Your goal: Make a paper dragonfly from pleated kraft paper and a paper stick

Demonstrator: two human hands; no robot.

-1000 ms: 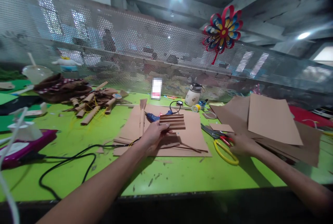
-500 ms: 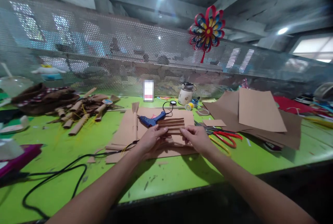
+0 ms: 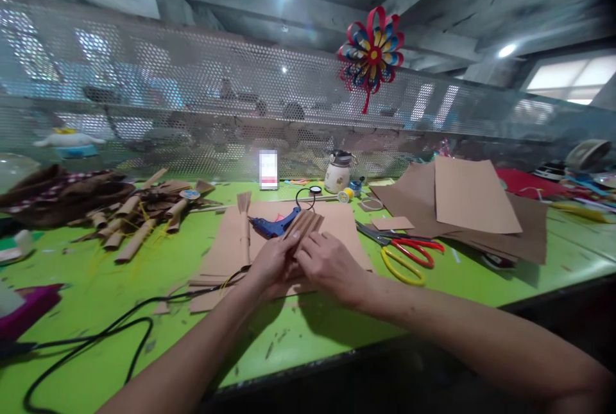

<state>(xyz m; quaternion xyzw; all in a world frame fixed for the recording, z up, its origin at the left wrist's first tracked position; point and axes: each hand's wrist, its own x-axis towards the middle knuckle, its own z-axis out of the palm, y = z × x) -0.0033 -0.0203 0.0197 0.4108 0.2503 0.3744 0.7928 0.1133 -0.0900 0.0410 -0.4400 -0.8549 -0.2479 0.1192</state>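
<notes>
Between my hands is a pleated piece of brown paper (image 3: 308, 221), its folds running up and away from me. My left hand (image 3: 274, 263) pinches its left side. Fingers curled, my right hand (image 3: 330, 266) grips the lower right part, and the paper's bottom end is hidden behind the hands. Under them lie flat sheets of brown card (image 3: 339, 215). A blue glue gun (image 3: 274, 224) rests on the sheets just beyond my left hand. Left of it lies a rolled paper stick with a fringed end (image 3: 244, 228).
Scissors with red and yellow handles (image 3: 404, 253) lie to the right, near stacked brown sheets (image 3: 476, 199). Paper rolls (image 3: 137, 241) are heaped at the left. A black cable (image 3: 139, 308) crosses the green table (image 3: 269, 343). A phone (image 3: 268, 170) and a jar (image 3: 337, 173) stand behind.
The pleated paper has turned from lying crosswise to pointing away from me, its folds now bunched together. My right hand has moved left, close against my left hand. The view has shifted slightly right.
</notes>
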